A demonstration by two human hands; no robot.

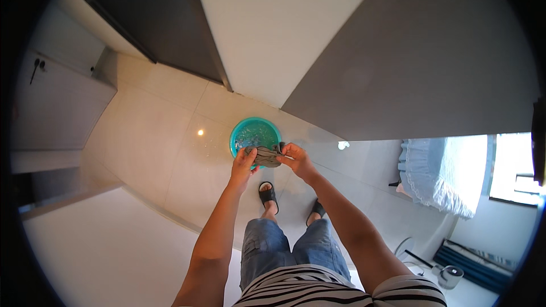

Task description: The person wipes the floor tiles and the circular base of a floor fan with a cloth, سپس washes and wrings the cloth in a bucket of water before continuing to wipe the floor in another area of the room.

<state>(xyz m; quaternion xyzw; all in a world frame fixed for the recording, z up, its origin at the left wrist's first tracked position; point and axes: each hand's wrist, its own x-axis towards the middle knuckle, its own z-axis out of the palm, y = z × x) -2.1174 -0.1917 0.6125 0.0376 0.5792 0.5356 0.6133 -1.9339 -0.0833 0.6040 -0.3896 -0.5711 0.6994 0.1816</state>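
Observation:
A bunched grey-brown cloth (265, 157) stretches between my two hands. My left hand (245, 165) grips its left end, with the thumb on top. At the other end, my right hand (296, 160) pinches the fabric between thumb and fingers. Below the cloth, a round turquoise plastic basin (233, 140) stands on the floor. Rippled water (260, 131) shows inside it. My hands and the cloth hide the basin's near side.
My feet in black slippers (268, 195) are just behind the basin on the tiled floor (145, 123). A large grey panel (409, 59) rises ahead to the right. A dark door (153, 13) is at the upper left, and a frilled light-blue cloth cover (420, 175) hangs at the right.

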